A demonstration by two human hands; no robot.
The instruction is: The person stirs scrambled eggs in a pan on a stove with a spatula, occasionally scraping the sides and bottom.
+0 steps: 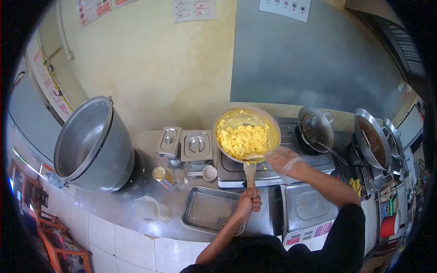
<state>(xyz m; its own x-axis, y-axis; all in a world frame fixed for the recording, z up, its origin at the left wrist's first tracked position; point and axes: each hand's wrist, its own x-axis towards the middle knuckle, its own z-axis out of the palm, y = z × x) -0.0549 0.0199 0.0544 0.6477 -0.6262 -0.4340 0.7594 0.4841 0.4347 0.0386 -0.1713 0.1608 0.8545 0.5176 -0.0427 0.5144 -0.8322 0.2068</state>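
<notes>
A frying pan [278, 132] full of yellow scrambled egg [246, 139] sits on the stove [227, 170]. My left hand [248, 205] is bare and wrapped round its pale handle [250, 175], which points toward me. In a clear plastic glove, my right hand [280, 160] is closed at the pan's near right rim. From its fingers a pale spatula [255, 157] reaches into the near edge of the egg; its grip is hidden by the hand. A few egg bits lie on the stove beside the handle.
Left of the pan stand lidded steel containers [197, 144], a white measuring cup [210, 173], a can [163, 176], a clear jug [151, 210] and a big pot [91, 145]. A wire-mesh tray [209, 207] and a scale [309, 207] are nearer me. Woks [316, 125] stand right.
</notes>
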